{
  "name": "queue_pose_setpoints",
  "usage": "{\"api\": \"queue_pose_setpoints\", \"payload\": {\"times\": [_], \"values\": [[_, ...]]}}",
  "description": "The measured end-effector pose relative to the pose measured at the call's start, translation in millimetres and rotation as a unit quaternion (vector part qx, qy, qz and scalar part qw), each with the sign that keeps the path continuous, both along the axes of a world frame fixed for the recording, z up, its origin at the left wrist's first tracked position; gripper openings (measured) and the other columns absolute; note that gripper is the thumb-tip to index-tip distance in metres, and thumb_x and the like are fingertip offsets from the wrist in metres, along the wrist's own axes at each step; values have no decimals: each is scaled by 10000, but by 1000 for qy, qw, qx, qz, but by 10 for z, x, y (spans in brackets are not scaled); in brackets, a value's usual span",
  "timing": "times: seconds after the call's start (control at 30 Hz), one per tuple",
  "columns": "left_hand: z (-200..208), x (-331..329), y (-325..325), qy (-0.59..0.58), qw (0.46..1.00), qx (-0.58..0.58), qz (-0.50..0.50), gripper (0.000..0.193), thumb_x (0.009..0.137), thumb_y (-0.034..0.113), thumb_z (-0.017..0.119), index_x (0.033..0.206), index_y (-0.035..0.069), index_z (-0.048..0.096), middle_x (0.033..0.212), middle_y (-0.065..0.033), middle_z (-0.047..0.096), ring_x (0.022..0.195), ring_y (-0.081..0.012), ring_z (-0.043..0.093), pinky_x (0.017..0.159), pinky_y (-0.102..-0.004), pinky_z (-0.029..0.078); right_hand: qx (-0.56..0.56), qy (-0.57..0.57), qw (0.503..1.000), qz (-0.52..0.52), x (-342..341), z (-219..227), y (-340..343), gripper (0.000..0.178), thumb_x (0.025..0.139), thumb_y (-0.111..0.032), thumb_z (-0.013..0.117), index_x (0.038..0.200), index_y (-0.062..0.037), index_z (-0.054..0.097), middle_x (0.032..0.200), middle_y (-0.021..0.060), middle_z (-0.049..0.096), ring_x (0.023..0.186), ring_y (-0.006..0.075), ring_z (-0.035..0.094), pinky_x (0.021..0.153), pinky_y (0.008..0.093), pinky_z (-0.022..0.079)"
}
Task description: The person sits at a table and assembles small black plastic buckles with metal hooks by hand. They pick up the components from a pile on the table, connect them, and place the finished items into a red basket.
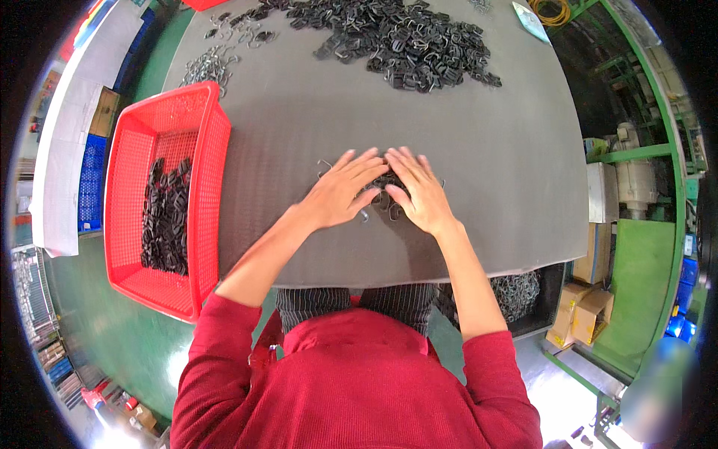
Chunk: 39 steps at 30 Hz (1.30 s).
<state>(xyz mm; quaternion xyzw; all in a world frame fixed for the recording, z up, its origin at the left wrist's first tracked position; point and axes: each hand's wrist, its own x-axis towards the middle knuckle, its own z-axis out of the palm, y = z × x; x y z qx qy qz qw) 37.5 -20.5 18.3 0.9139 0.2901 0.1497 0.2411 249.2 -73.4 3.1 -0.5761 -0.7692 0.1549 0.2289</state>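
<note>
My left hand [338,193] and my right hand [422,196] rest over a small heap of black plastic buckles and metal hooks [384,196] on the grey tabletop [284,135]. The fingers of both are stretched out, with the tips of the two hands close together at the far side of the heap. Beneath the palms most of the heap is hidden. A few bent wire hooks poke out between the thumbs and past the left fingers. Neither hand is closed around a piece.
A red plastic basket [206,224] with black buckles inside stands at the table's left edge. At the far side lies a large pile of black buckles [419,49], with loose silvery hooks [209,67] to its left. Below the right edge, a dark bin holds metal pieces [516,295].
</note>
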Motion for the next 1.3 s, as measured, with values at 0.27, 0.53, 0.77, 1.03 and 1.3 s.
{"api": "queue_pose_setpoints", "payload": {"times": [0.27,0.53,0.77,1.03,1.3], "values": [[-275,-512,-430,61,915,121,380,506,911,249,469,1329,-13,356,1382,-174,373,1350,-318,248,1084,-522,170,41,-148,937,-313,81,-245,-559,522,933,-393,425,1361,-98,385,1427,148,339,1350,316,258,1086,520,175],[-173,-148,-360,-280,908,-57,306,363,961,180,385,1268,-2,450,1284,-170,498,1230,-299,440,1049,-383,312,80,68,983,-154,-752,49,-450,479,898,-374,488,1305,-122,461,1398,124,392,1342,315,280,1082,540,172],[277,-612,-422,-352,849,-22,393,316,971,169,402,1208,-9,510,1181,-148,568,1138,-234,518,990,-333,366,116,-131,982,-65,-1367,53,-409,460,864,-377,512,1287,-201,481,1408,56,379,1357,276,246,1044,653,83],[424,-931,-679,-327,853,-24,406,305,979,161,387,1164,-23,545,1137,-135,589,1115,-206,523,992,-318,360,110,-198,915,-332,406,-344,-491,398,920,-296,414,1291,-176,498,1374,53,438,1299,279,359,1063,513,256],[94,-842,-680,-239,891,-49,383,315,981,208,393,1146,3,566,1139,-127,596,1081,-210,548,950,-317,395,95,-207,845,-483,2080,-412,-2348,381,914,-277,442,1264,-144,515,1304,130,487,1223,299,431,940,477,381]]}}
